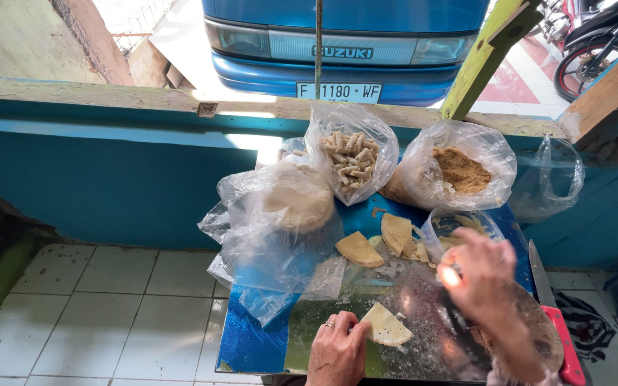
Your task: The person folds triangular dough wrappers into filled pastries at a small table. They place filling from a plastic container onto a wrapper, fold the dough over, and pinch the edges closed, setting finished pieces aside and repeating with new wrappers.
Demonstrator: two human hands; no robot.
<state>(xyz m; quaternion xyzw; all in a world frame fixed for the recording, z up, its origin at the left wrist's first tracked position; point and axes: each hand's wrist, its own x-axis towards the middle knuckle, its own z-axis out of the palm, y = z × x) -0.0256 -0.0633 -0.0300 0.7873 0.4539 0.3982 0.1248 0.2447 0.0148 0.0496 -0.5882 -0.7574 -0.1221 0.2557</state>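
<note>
My left hand (337,350) rests on a shiny metal work sheet (423,336) and pinches the edge of a folded pale dough wrapper (386,326). My right hand (482,275) is raised over the sheet near a small clear plastic bowl (459,225); its fingers are curled and something bright glints at the fingertips, so what it holds is unclear. Further back lie other folded wrappers (358,249) and a small pile of them (399,234) on the blue table (252,343).
Plastic bags stand at the back: one of pale rolled pieces (352,157), one of brown crumbly filling (463,170), one of round wrappers (296,196), one empty (552,179). A red-handled knife (553,314) lies at the right. A blue vehicle (345,43) is parked beyond the wall.
</note>
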